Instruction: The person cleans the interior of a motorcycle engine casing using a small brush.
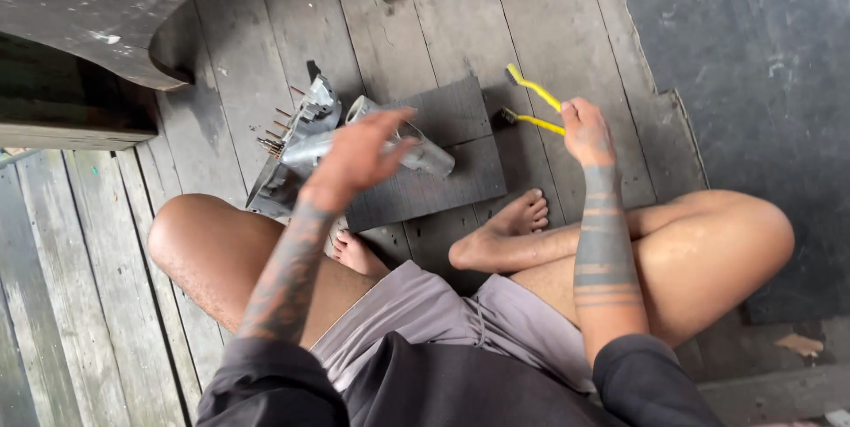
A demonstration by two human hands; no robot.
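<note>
The grey metal engine casing (297, 148) lies on the wooden plank floor (88, 285), just in front of the person's left knee, and its right end rests on a dark square board (460, 139). A pale metal tube part (416, 152) sticks out of it to the right, so the long axis of the whole piece goes from lower left to upper right, roughly across the person. Thin studs point out of the casing on its far left side.

The left hand (359, 152) is directly over this casing, with the fingers spread apart and not closed on anything. It looks blurred, and I cannot tell if the fingertips touch the tube or only hover above it. This hand is clearly the nearer one to the casing.

The right hand (584, 130) is well apart, to the right of the board. It is closed on the handles of two yellow brushes (531, 99), whose bristle heads point up and left, toward the corner of the board.

Some things are hard to read. The left hand and forearm cover the middle of the casing, so how the tube joins it is hidden. A big dark curved object (106, 11) at the upper left is cut by the frame edge, and I cannot say what it is. The crossed bare legs hide the near edge of the board
</note>
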